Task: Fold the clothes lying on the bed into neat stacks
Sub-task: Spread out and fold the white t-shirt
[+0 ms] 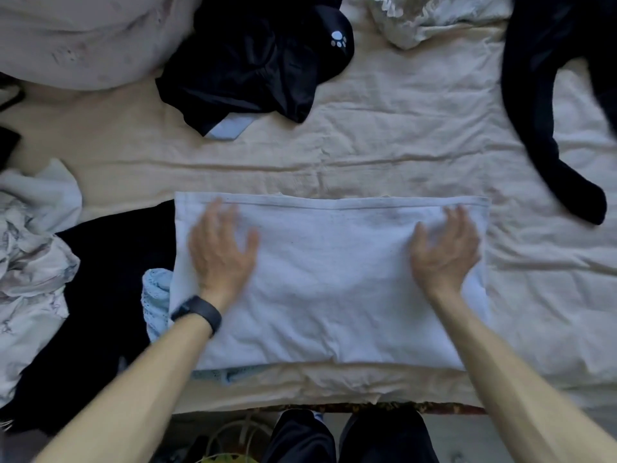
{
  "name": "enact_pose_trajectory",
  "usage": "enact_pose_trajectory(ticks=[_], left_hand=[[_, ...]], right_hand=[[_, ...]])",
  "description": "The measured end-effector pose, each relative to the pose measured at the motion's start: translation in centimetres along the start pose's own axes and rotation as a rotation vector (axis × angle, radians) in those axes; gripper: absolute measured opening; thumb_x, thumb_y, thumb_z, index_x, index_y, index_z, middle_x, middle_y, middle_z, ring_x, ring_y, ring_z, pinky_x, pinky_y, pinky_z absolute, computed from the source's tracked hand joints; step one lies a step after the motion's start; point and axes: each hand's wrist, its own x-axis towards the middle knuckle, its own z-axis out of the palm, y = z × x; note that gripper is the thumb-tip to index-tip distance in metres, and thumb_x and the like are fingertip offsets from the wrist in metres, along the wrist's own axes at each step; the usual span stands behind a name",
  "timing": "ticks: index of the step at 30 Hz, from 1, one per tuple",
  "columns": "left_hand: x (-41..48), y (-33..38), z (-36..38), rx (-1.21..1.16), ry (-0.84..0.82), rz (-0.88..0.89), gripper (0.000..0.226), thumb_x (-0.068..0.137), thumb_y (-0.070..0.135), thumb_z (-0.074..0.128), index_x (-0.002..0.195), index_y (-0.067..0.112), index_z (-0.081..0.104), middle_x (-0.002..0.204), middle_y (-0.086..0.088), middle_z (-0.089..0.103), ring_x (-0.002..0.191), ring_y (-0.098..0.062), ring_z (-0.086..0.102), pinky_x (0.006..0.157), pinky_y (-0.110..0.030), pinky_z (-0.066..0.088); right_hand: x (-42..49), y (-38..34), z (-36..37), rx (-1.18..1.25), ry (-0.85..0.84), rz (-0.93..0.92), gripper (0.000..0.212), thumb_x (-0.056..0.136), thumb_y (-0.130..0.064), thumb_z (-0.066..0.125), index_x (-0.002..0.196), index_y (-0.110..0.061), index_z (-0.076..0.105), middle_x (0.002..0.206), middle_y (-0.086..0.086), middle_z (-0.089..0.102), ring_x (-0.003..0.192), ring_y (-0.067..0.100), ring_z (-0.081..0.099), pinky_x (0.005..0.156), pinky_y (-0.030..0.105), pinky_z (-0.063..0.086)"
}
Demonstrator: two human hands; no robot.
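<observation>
A white garment [329, 285] lies folded into a flat rectangle near the bed's front edge. My left hand [222, 248] rests flat on its left part with the fingers spread. My right hand [445, 250] lies on its right part, fingers loosely bent and blurred by motion, holding nothing that I can make out. A black band sits on my left wrist.
A crumpled black garment with a paw print [257, 61] lies at the back. Another black garment [551, 95] stretches down the right side. Black cloth [107, 295], a light blue knit piece [155, 295] and pale patterned clothes [30, 262] lie left. The cream sheet [384, 145] covers the bed.
</observation>
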Motion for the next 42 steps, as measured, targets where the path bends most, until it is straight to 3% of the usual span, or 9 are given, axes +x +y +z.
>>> enact_pose_trajectory(ticks=[3,6,12,14,20,28,35,38,42], left_hand=[[-7.2,4.5,2.3,0.077,-0.291,0.349,0.067,0.093,0.056,0.041,0.15,0.021,0.041,0.16,-0.003,0.032,0.147,-0.023,0.032,0.115,-0.053,0.021],[-8.6,3.3,2.9,0.229,-0.435,0.355,0.068,0.097,0.066,0.019,0.156,0.033,0.026,0.165,0.003,0.017,0.152,-0.022,0.019,0.117,-0.054,0.007],[-6.3,-6.8,-0.7,0.484,-0.426,0.102,0.069,0.096,0.071,0.003,0.158,0.04,-0.001,0.166,0.006,-0.013,0.153,-0.019,-0.013,0.117,-0.051,-0.017],[-7.3,-5.0,-1.0,0.43,-0.383,0.039,0.07,0.097,0.068,0.006,0.158,0.037,-0.002,0.166,0.001,-0.015,0.153,-0.021,-0.015,0.118,-0.053,-0.015],[-14.3,0.9,2.1,0.268,-0.459,0.209,0.068,0.096,0.067,0.018,0.157,0.042,0.003,0.167,0.006,-0.008,0.154,-0.022,-0.003,0.117,-0.061,-0.003],[-16.3,0.9,2.2,0.232,-0.379,-0.032,0.075,0.094,0.069,0.012,0.158,0.035,-0.006,0.166,0.001,-0.016,0.153,-0.023,-0.012,0.12,-0.062,0.001],[-24.5,20.0,9.2,0.136,-0.51,0.641,0.082,0.092,0.067,0.042,0.159,0.036,0.007,0.168,-0.002,-0.006,0.154,-0.026,0.002,0.117,-0.062,0.013],[-26.1,26.7,11.6,0.207,-0.615,0.634,0.084,0.094,0.054,0.049,0.158,0.038,-0.004,0.164,0.002,-0.017,0.153,-0.025,-0.008,0.119,-0.064,0.002],[-27.4,31.7,13.3,0.158,-0.462,0.44,0.066,0.094,0.039,0.059,0.154,0.027,0.034,0.163,-0.002,0.027,0.149,-0.033,0.025,0.115,-0.059,0.028]], right_hand=[[-8.3,-3.1,1.8,-0.079,-0.242,-0.424,0.062,0.092,-0.049,0.049,0.145,-0.017,0.051,0.157,0.011,0.042,0.146,0.028,0.036,0.112,0.049,0.027],[-9.4,-3.1,3.1,-0.22,-0.414,-0.603,0.065,0.097,-0.059,0.035,0.156,-0.033,0.034,0.168,0.002,0.019,0.155,0.02,0.013,0.121,0.052,0.006],[-1.0,3.1,0.6,-0.449,-0.404,-0.112,0.07,0.096,-0.066,0.013,0.161,-0.041,0.003,0.169,-0.001,-0.015,0.154,0.017,-0.02,0.12,0.059,-0.011],[-2.4,2.5,-0.2,-0.38,-0.377,-0.06,0.073,0.094,-0.065,0.016,0.161,-0.037,0.008,0.169,0.002,-0.011,0.155,0.02,-0.014,0.12,0.062,-0.007],[-13.3,1.9,0.4,-0.36,-0.511,-0.583,0.072,0.097,-0.065,0.031,0.161,-0.034,0.018,0.17,0.003,0.003,0.157,0.025,0.004,0.122,0.058,-0.002],[-6.7,17.3,-5.7,-0.58,-0.572,-0.266,0.069,0.095,-0.067,0.004,0.157,-0.043,-0.014,0.162,-0.006,-0.034,0.149,0.015,-0.032,0.119,0.051,-0.022],[-5.9,23.2,-8.6,-0.458,-0.528,-0.076,0.066,0.097,-0.059,0.008,0.16,-0.04,-0.002,0.168,-0.002,-0.019,0.151,0.013,-0.026,0.119,0.049,-0.021],[-5.7,24.1,-8.9,-0.398,-0.515,-0.074,0.065,0.099,-0.056,0.014,0.16,-0.038,0.002,0.169,-0.002,-0.012,0.155,0.016,-0.013,0.119,0.045,-0.02],[-5.1,25.0,-9.0,-0.333,-0.548,-0.092,0.064,0.099,-0.055,0.011,0.16,-0.038,0.001,0.169,-0.002,-0.011,0.155,0.014,-0.014,0.119,0.042,-0.02]])
